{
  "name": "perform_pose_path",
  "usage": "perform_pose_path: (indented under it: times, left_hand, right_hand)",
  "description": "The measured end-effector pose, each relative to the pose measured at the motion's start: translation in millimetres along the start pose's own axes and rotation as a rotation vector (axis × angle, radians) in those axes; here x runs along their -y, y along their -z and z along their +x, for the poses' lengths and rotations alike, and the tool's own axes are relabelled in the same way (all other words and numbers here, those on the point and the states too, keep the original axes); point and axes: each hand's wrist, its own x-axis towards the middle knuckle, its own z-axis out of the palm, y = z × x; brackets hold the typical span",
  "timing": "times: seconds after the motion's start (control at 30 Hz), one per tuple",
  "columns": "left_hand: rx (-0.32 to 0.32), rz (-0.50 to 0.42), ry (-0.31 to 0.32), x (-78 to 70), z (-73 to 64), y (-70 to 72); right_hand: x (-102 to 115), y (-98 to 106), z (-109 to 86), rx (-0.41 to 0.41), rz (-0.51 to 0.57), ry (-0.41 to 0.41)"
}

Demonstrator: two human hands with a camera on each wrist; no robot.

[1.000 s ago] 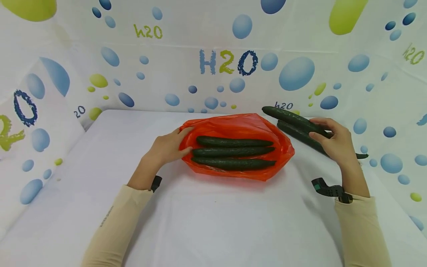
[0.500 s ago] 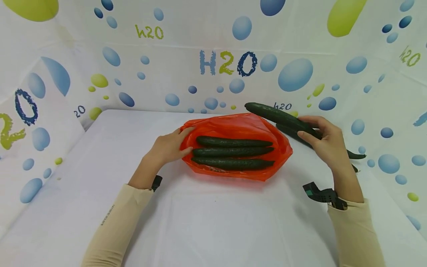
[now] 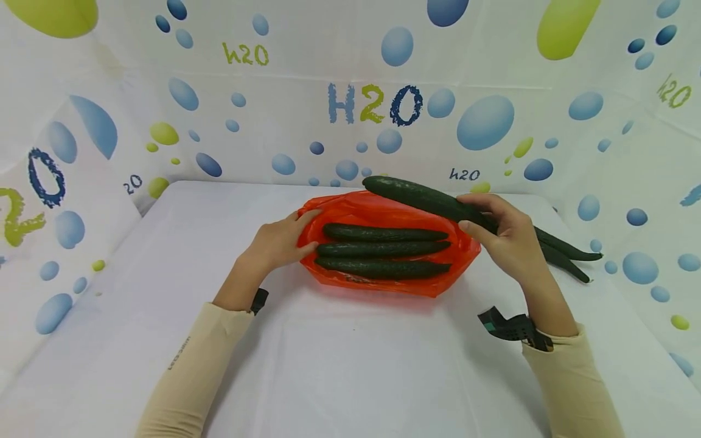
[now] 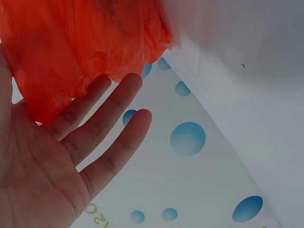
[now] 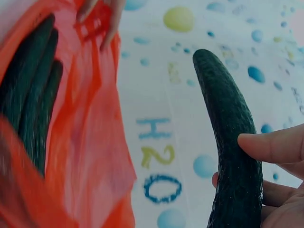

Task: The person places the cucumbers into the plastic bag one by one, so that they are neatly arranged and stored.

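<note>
My right hand (image 3: 506,237) holds a dark green cucumber (image 3: 413,193) between thumb and fingers, above the back right of an orange-red plastic bag (image 3: 356,205). In the right wrist view the cucumber (image 5: 223,99) tilts upward, its rounded end free and its lower end beyond the frame. Three cucumbers (image 3: 383,249) lie side by side inside the wide-mouthed bag. My left hand (image 3: 279,243) touches the left rim, thumb and index finger over the bag's edge. The left wrist view shows the other fingers (image 4: 118,142) straight and spread beside the red plastic (image 4: 80,47).
Two more cucumbers (image 3: 564,264) lie on the white-covered table (image 3: 356,371) at the right, partly hidden behind my right hand. A white backdrop (image 3: 306,103) with blue and green spots stands behind the table.
My right hand has moved left with the cucumber, from over the cucumbers at the right to above the bag. My left hand has stayed at the bag's rim.
</note>
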Motion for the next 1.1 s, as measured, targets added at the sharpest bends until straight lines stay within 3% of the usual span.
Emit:
perform_pose_path:
  times: [0.23, 0.57, 0.87, 1.0, 1.1]
  left_hand:
    - [0.007, -0.002, -0.004, -2.3, 2.1, -2.3]
    - [-0.012, 0.009, -0.022, -1.4, 1.8, -2.2]
    - [-0.138, -0.035, -0.156, 3.8, 1.4, -6.9]
    - [-0.078, -0.158, -0.144, 2.7, -1.4, -4.9]
    - [-0.050, -0.151, -0.135, -0.1, -3.3, -1.1]
  right_hand:
    - [12.6, -19.5, 3.2, 0.061, 0.080, 0.067]
    - [30.6, -53.2, 11.7, 0.114, 0.206, 0.059]
    - [42.1, -88.1, 22.2, 0.186, 0.283, 0.209]
    - [38.3, -100.2, 23.4, 0.237, 0.286, 0.225]
    - [31.6, -108.2, 24.2, 0.272, 0.279, 0.192]
